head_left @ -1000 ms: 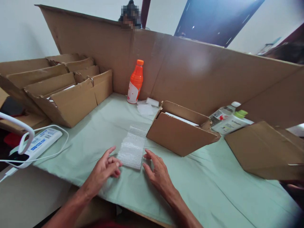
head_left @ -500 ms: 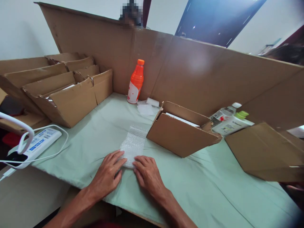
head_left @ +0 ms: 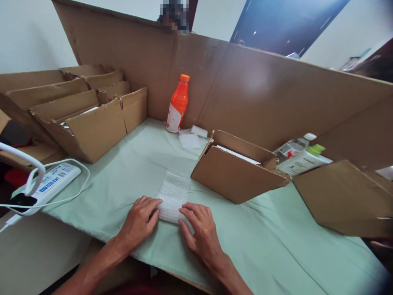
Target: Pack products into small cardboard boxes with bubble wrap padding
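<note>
Two hands: both on one strip of bubble wrap [head_left: 174, 194] at the near edge of the table.
Left hand [head_left: 139, 221]: palm down, fingertips pressing the strip's near left corner; fingers flat, nothing clasped.
Right hand [head_left: 201, 233]: palm down, fingers spread, tips on the strip's near right corner; also flat, not closed round anything.
Bubble wrap: one piece, clear to whitish, covered in small bubbles, a long rectangle running away from the person; its near end looks thicker, perhaps folded over, though the view is too soft to be sure.
Where it lies: flat on the pale green cloth [head_left: 276, 246], just left of the nearest open box.
Open boxes near the strip: one brown cardboard box [head_left: 236, 176], flap up, something white inside.
Boxes at left: a row of about four open cartons [head_left: 92, 123], packed side by side.
Box at right: one closed carton [head_left: 346, 196] at the table's far right.
Bottles: three; one orange bottle [head_left: 177, 104] upright against the cardboard screen [head_left: 260, 90], two pale bottles [head_left: 299, 155] lying behind the near box.
Power strips: one white power strip [head_left: 46, 186] with cable, at the left edge.
</note>
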A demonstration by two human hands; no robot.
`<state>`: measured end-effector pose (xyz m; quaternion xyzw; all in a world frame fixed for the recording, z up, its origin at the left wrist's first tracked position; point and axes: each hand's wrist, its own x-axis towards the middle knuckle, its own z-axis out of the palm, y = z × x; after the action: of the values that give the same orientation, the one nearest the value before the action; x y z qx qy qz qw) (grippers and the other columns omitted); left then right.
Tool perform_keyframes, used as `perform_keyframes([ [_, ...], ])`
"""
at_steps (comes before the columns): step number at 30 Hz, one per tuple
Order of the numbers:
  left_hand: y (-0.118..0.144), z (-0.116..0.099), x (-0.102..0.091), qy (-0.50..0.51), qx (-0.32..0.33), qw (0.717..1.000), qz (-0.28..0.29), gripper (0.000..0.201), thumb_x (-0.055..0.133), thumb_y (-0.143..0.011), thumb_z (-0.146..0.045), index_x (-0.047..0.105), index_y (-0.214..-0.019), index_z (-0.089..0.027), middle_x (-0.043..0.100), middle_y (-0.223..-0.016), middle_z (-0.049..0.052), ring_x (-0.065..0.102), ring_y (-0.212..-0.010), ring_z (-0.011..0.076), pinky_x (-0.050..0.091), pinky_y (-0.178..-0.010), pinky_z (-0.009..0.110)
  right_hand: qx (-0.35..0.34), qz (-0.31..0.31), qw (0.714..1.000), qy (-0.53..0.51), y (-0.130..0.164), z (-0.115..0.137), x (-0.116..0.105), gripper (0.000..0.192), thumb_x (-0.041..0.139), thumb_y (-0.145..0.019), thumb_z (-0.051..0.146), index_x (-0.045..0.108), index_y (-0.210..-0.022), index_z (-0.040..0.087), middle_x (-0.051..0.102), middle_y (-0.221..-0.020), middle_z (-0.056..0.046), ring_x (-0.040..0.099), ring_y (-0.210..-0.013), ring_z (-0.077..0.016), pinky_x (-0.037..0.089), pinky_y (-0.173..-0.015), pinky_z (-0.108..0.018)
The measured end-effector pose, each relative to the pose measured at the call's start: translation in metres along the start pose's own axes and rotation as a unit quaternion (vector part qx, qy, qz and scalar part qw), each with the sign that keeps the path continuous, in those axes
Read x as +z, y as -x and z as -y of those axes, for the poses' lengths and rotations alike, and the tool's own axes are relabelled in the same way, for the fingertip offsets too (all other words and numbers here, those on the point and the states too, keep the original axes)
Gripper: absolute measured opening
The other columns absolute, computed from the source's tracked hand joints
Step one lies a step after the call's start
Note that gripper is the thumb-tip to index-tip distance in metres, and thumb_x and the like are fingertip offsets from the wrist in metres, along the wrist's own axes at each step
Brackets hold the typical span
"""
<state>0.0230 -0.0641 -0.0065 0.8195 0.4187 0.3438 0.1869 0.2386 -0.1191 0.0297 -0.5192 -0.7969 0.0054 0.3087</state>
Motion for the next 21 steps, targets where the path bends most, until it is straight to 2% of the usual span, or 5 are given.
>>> perform_keyframes([
  [4,0.001,0.001,0.002,-0.024,0.009,0.998,-0.049,0.03,0.054,-0.092,-0.021,0.061,-0.121,-0.015,0.068,-0.11,0.012,0.063,-0.102,0.0264,0.054,-0.088,0.045,0.002,0.095,0.995,0.025,-0.006,-0.001,0.01,0.023,0.067,-0.084,0.017,0.064,-0.107,0.021,0.071,-0.109,-0.009,0.063,-0.095,-0.0269,0.045,-0.082,-0.043],
  [8,0.007,-0.002,-0.005,-0.017,0.061,0.997,-0.037,0.031,0.059,-0.091,-0.022,0.062,-0.121,-0.021,0.063,-0.128,0.012,0.057,-0.12,0.0278,0.049,-0.1,0.047,0.032,0.071,0.996,-0.033,-0.003,-0.008,0.014,0.021,0.063,-0.089,0.016,0.065,-0.109,0.02,0.074,-0.105,-0.007,0.066,-0.094,-0.0232,0.045,-0.086,-0.041],
  [15,0.014,-0.005,-0.011,0.072,0.03,0.997,0.021,0.025,0.054,-0.092,-0.017,0.065,-0.114,-0.021,0.072,-0.108,0.008,0.064,-0.108,0.0238,0.054,-0.092,0.041,0.088,0.099,0.987,-0.09,0.007,-0.009,-0.001,0.022,0.059,-0.094,0.025,0.066,-0.114,0.023,0.075,-0.105,-0.006,0.067,-0.096,-0.022,0.05,-0.087,-0.038],
  [19,0.008,-0.004,-0.007,0.064,0.003,0.998,0.018,0.027,0.051,-0.093,-0.018,0.065,-0.116,-0.019,0.073,-0.106,0.008,0.066,-0.1,0.023,0.055,-0.088,0.041,0.047,0.028,0.998,-0.012,0.005,-0.004,-0.003,0.031,0.056,-0.092,0.02,0.061,-0.123,0.023,0.068,-0.122,-0.012,0.063,-0.107,-0.026,0.048,-0.089,-0.043],
  [21,0.003,-0.002,-0.004,0.042,0.0,0.999,0.016,0.026,0.05,-0.093,-0.019,0.065,-0.115,-0.019,0.073,-0.103,0.008,0.065,-0.097,0.0238,0.054,-0.086,0.042,0.018,0.047,0.999,0.021,0.001,-0.002,-0.001,0.032,0.058,-0.089,0.018,0.062,-0.121,0.022,0.066,-0.125,-0.012,0.061,-0.109,-0.0283,0.047,-0.09,-0.046],
])
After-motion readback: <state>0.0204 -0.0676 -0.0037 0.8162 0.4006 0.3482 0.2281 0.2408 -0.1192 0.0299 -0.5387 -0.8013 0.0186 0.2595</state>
